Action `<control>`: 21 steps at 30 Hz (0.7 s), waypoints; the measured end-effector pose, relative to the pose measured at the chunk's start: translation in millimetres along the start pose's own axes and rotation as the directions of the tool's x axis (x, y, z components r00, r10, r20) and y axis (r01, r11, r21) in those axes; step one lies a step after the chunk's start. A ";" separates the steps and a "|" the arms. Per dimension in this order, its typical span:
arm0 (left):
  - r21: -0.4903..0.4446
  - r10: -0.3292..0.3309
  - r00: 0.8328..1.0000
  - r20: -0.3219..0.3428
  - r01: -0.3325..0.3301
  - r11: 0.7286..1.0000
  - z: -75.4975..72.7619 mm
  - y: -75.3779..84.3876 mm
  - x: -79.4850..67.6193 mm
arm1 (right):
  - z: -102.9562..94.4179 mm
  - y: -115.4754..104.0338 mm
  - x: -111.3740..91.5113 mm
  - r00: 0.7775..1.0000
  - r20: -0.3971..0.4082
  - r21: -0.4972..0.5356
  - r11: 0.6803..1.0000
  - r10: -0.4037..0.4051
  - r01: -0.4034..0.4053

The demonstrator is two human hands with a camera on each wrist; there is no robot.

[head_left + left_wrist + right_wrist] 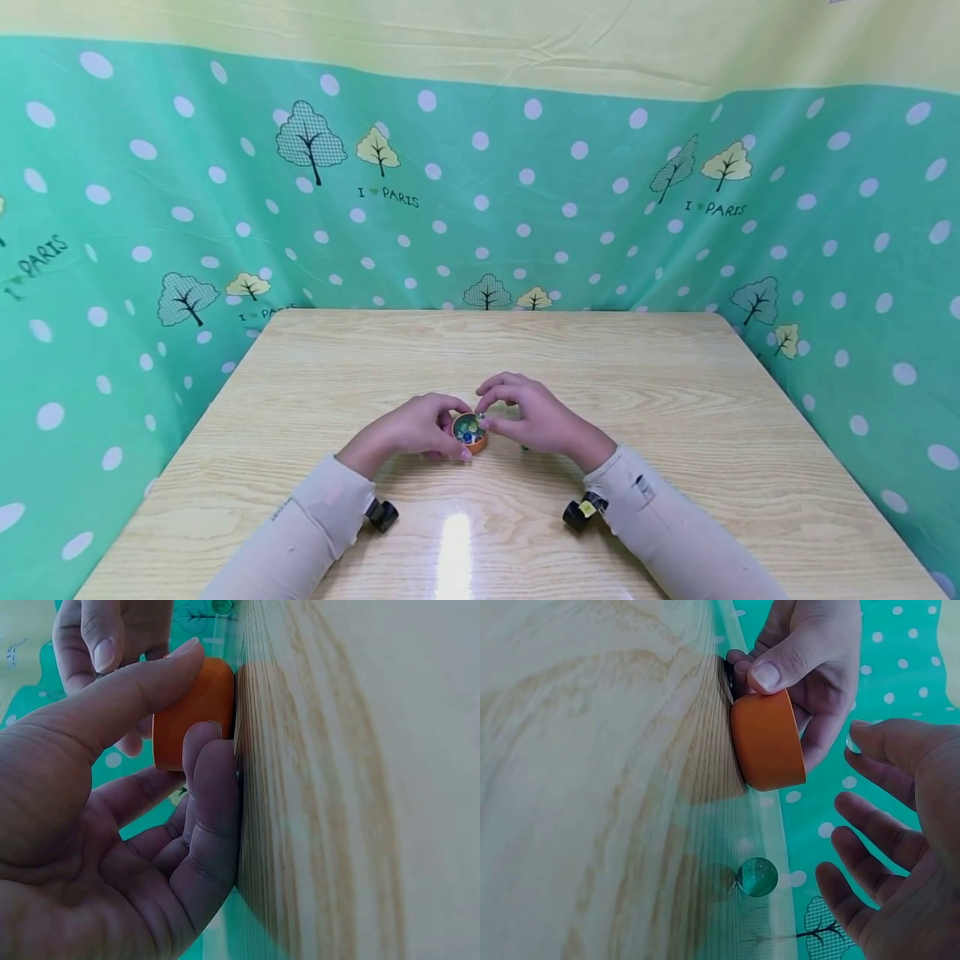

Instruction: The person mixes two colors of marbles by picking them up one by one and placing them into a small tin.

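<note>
A small round orange cup (476,448) stands on the table with its mouth up. Several glass marbles (468,434), some blue and yellowish, lie inside it. My left hand (427,425) grips the cup from the left, thumb on the near side and fingers around the far side. Just over the cup's right rim, my right hand (536,417) pinches a clear marble (852,745) between thumb and index finger, its other fingers spread. Another clear, greenish-looking marble (757,877) rests on the table under the right hand, mostly hidden by it in the head view.
The wood-grain table (360,358) extends around both hands. A green dotted curtain (525,200) hangs behind it and along both sides. Small black cameras (382,515) are strapped to both wrists.
</note>
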State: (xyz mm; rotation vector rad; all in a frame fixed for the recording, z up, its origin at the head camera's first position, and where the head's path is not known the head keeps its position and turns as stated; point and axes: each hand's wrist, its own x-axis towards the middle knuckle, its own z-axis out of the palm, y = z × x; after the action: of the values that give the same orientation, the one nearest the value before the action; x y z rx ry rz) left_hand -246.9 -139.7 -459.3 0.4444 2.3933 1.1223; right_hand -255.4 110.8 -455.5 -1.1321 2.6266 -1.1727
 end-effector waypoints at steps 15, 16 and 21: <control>-0.013 0.009 1.000 0.008 -0.009 1.000 -0.2 0.8 -0.9 | -3.3 -1.2 0.4 1.000 0.004 -0.008 1.000 0.011 -0.011; -0.013 0.009 1.000 0.007 -0.009 1.000 -0.2 0.8 -1.0 | -3.4 -0.8 0.4 1.000 0.004 -0.007 1.000 0.011 -0.011; -0.017 0.007 1.000 0.006 -0.007 1.000 0.0 1.1 -2.0 | -4.7 -0.1 -0.2 1.000 0.006 -0.001 1.000 0.015 -0.015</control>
State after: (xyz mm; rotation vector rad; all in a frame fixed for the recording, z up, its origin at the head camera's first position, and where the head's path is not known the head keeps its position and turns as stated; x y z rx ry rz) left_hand -245.1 -139.9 -457.9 0.4500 2.3774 1.1419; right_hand -256.8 113.8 -452.1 -1.1131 2.6267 -1.1628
